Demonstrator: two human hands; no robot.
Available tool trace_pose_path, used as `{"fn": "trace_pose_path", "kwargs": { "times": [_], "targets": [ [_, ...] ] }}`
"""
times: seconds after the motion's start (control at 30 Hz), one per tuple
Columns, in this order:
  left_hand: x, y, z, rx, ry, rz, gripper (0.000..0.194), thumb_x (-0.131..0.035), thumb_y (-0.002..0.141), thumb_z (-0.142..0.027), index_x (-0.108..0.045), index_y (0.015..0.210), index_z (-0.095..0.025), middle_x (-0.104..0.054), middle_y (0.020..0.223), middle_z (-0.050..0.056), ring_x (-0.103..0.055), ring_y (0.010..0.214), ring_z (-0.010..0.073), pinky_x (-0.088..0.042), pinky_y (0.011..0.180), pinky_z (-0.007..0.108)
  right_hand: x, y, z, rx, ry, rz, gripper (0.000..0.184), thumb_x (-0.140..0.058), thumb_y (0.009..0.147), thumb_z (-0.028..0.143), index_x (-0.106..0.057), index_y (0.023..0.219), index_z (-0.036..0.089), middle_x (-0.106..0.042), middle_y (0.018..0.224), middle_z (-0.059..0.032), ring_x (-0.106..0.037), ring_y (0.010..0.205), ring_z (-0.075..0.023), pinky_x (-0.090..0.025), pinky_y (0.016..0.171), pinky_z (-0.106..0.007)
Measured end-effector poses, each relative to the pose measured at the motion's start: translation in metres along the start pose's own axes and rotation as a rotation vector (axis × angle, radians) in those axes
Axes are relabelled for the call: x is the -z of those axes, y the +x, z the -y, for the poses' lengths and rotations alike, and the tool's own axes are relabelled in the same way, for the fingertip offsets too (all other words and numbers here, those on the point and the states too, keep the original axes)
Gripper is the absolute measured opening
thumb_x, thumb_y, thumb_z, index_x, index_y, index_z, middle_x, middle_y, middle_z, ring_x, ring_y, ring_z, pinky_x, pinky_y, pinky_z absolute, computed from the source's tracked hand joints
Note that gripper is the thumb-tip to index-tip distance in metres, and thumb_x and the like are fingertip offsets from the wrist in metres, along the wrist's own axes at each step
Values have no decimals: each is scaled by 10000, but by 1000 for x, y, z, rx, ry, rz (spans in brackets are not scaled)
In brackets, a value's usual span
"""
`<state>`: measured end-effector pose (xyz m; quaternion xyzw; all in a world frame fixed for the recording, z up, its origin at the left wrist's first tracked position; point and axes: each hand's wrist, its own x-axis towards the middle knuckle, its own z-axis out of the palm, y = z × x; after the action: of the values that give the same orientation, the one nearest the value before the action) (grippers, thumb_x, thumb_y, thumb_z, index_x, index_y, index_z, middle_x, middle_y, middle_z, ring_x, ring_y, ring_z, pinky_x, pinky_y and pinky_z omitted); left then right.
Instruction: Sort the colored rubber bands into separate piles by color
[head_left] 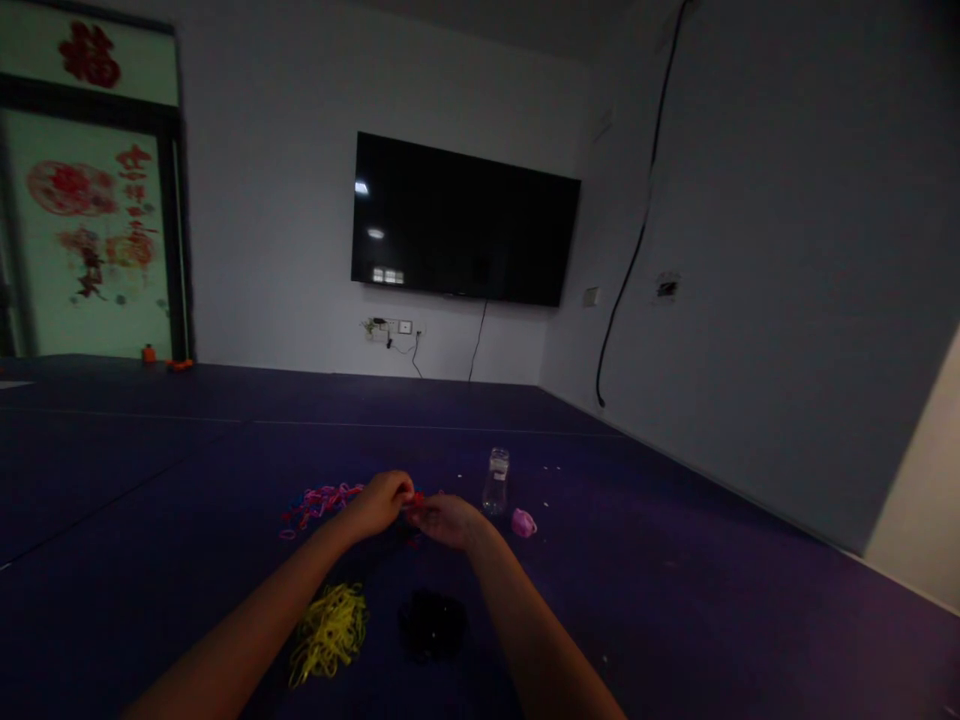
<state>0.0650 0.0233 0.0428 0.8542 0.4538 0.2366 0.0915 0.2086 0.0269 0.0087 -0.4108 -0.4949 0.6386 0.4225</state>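
Observation:
My left hand (pixel 384 502) and my right hand (pixel 448 521) meet over the purple floor, fingers closed. Between their fingertips shows a small bunch of red elastic bands (pixel 417 498), and both hands pinch at it. Just left of my left hand spreads a loose pile of pink, purple and blue elastic bands (pixel 322 503), partly hidden by the hand. Below my forearms lie a heap of yellow elastic bands (pixel 330 630) and a dark heap of black ones (pixel 433 625), whose strands are hard to make out. A few red bits lie under my hands, mostly covered.
A clear bottle (pixel 496 482) stands upright right of my right hand, with a pink lid-like piece (pixel 523 523) beside it. Small pale scraps lie nearby. Farther off are a wall-mounted television (pixel 465 220), a hanging black cable (pixel 637 240) and orange objects (pixel 149 353) by the door.

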Motion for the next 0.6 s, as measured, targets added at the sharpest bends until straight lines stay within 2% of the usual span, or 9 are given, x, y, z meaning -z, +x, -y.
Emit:
{"fn": "trace_pose_path", "kwargs": {
  "times": [0.2,0.33,0.43,0.5,0.6],
  "targets": [
    [2,-2,-8,1,-109,-2,168,-464,709,-47,-590,750,-152,-640,801,30,-580,796,138,-426,713,226,-10,1,0,-51,141,49,134,-433,723,38,-519,746,138,-599,701,-30,-613,728,-122,-484,769,-273],
    [3,-3,-8,22,-258,32,261,-451,675,-6,-609,835,-137,-660,826,35,-603,807,138,-448,721,231,-9,0,2,-131,384,63,178,-378,739,36,-522,793,126,-596,716,-40,-608,701,-120,-487,751,-278],
    [5,-2,-9,31,-331,18,321,-450,646,11,-605,891,-126,-667,873,42,-610,826,135,-459,717,221,-8,0,4,-153,458,50,188,-352,776,67,-526,818,123,-594,701,-40,-602,668,-118,-493,714,-278],
    [9,0,-9,37,-302,-27,322,-455,647,0,-608,904,-120,-666,896,52,-613,822,134,-459,706,212,-8,1,5,-155,444,32,194,-338,799,89,-528,812,121,-593,684,-45,-599,654,-121,-497,676,-273],
    [14,1,-3,73,-26,-50,299,-463,661,-25,-622,890,-134,-663,912,54,-605,829,137,-441,718,210,-7,2,7,-153,265,-52,240,-306,842,137,-536,774,120,-586,639,-46,-586,600,-113,-486,575,-235]
  ]
}}
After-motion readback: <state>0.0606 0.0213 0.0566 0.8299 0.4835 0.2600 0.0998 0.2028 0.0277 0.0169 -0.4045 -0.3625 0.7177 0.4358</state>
